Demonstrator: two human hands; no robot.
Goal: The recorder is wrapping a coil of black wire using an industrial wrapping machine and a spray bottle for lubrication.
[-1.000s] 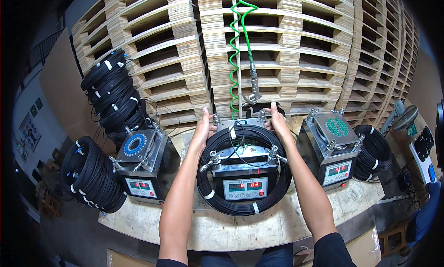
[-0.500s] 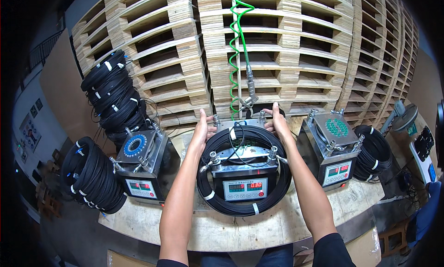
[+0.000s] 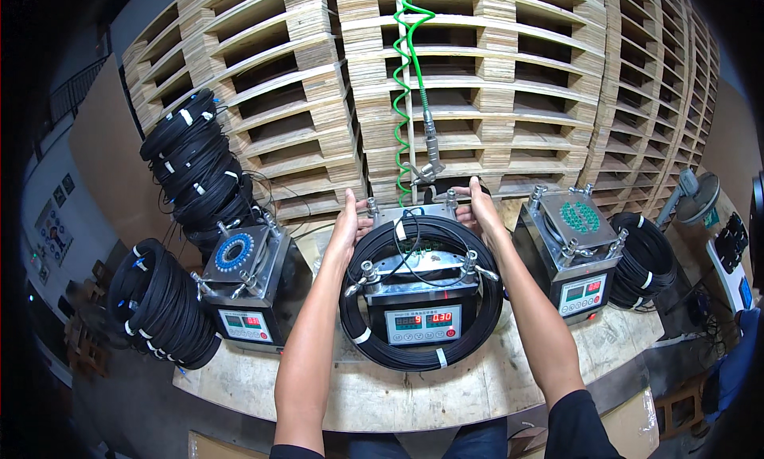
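Observation:
A coil of black cable (image 3: 353, 316) rings the middle machine (image 3: 423, 324), a metal-topped box with a lit digital panel and clamp posts at its corners. Its loose cable end crosses the machine's top plate. My left hand (image 3: 348, 223) is at the far left of the coil, fingers stretched toward a rear clamp post. Opposite it, at the far right, my right hand (image 3: 480, 211) has its fingers extended beside the other rear post. Both hands look open; whether the palms touch the cable is hard to tell.
Similar machines stand left, with a blue ring of parts (image 3: 234, 253), and right, with green parts (image 3: 580, 217). Black cable coils (image 3: 163, 308) pile up at the left; more coils (image 3: 639, 260) lie right. A green spiral air hose (image 3: 419, 69) hangs before stacked wooden pallets (image 3: 469, 93).
Both hands and the coil stay essentially in place. The view has shifted very slightly.

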